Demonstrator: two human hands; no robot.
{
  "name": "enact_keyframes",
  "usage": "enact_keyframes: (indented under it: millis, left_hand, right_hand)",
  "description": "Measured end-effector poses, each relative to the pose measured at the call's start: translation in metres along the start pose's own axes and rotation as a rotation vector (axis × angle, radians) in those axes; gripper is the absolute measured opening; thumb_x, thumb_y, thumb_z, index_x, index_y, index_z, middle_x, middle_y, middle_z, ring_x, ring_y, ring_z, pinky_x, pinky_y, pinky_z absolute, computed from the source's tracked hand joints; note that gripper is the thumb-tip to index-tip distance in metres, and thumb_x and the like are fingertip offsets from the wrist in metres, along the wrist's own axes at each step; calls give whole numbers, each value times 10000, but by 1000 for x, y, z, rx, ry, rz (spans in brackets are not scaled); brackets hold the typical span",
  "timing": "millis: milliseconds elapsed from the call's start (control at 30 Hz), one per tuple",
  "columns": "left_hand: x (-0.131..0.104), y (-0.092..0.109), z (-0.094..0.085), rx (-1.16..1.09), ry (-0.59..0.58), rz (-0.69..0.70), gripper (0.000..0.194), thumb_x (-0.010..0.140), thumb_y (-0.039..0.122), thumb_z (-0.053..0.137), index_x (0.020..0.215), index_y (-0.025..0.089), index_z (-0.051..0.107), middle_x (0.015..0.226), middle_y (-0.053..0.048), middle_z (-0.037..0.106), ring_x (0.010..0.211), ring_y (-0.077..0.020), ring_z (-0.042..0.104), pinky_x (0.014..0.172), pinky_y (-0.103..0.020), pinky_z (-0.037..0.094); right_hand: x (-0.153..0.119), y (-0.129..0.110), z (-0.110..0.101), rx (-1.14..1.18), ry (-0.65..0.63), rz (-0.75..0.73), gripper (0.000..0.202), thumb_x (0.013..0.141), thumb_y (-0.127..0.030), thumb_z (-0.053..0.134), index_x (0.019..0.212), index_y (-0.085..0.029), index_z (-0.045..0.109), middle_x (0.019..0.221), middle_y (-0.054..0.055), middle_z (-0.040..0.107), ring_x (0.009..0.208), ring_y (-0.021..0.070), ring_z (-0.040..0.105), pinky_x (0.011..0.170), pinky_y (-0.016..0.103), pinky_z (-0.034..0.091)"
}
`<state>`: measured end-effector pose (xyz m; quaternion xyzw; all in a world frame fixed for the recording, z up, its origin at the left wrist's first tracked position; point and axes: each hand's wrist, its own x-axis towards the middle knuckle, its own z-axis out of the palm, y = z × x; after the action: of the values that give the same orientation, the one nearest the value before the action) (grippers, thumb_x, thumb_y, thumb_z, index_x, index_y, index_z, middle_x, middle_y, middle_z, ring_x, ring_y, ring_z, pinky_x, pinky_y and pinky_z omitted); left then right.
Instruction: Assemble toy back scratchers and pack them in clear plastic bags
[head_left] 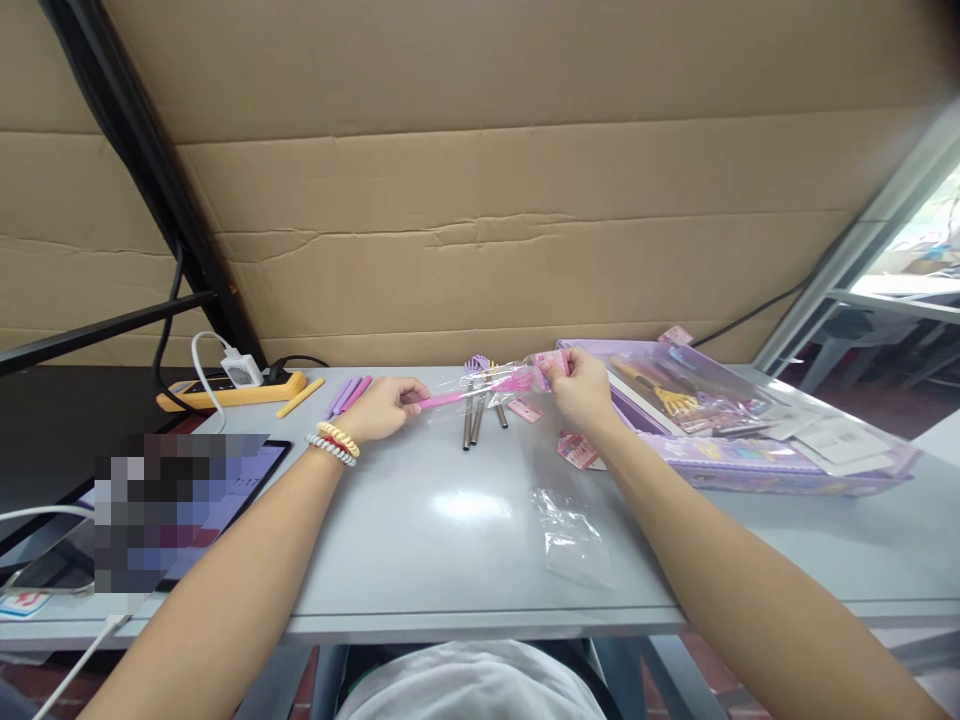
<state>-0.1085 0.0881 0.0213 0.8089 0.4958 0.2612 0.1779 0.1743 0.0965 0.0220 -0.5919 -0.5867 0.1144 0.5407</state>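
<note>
A pink back scratcher [514, 380] in clear plastic wrap stretches between my hands above the table. My left hand [386, 406] is closed on its pink handle end. My right hand [581, 388] pinches the pink header card [550, 368] at the wrap's other end. Below and behind it lie metal rods [478, 420] with a purple claw-shaped head [476, 364] at the far end, the others partly hidden. Purple and pink handles [349, 396] lie beyond my left hand, a yellow one [300, 398] further left. Pink cards [576, 450] lie near my right wrist.
An open purple box [750, 450] at right holds a wrapped yellow back scratcher [675, 400]. An emptied clear bag [574, 540] lies near the front edge. At left are a yellow power strip [217, 398], cables and a tablet [255, 490]. Cardboard [480, 180] walls the back.
</note>
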Motion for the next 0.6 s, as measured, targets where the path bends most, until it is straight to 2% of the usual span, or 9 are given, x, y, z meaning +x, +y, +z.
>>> enact_keyframes:
  millis: [233, 367, 500, 600]
  left_hand:
    - [0, 1, 0, -62, -47, -20, 198, 697, 246, 534, 850, 172, 636, 743, -11, 646, 676, -158, 560, 639, -272, 425]
    - [3, -6, 0, -131, 6, -78, 190, 702, 256, 520, 848, 180, 614, 728, 0, 629, 654, -151, 543, 613, -268, 403]
    - [8, -12, 3, -324, 91, -86, 188, 684, 279, 559, 836, 176, 597, 724, 6, 619, 684, -151, 554, 651, -278, 411]
    - [9, -5, 10, -547, 148, -123, 250, 647, 286, 626, 862, 164, 585, 761, -9, 637, 724, -155, 581, 721, -306, 438]
  right_hand:
    - [0, -1, 1, 70, 25, -25, 150, 702, -318, 572, 683, -170, 559, 660, 28, 593, 608, 154, 501, 614, 307, 401]
    - [-2, 0, 5, 280, -12, -62, 347, 714, -457, 608, 864, -145, 611, 781, 52, 636, 680, 160, 547, 648, 311, 438]
    - [-2, 3, 11, 380, 6, -27, 593, 701, -577, 598, 1106, -151, 518, 904, 59, 620, 713, 151, 552, 643, 311, 461]
    - [-6, 3, 11, 281, 21, -101, 579, 697, -531, 625, 1129, -174, 478, 990, 78, 608, 745, 157, 558, 660, 325, 467]
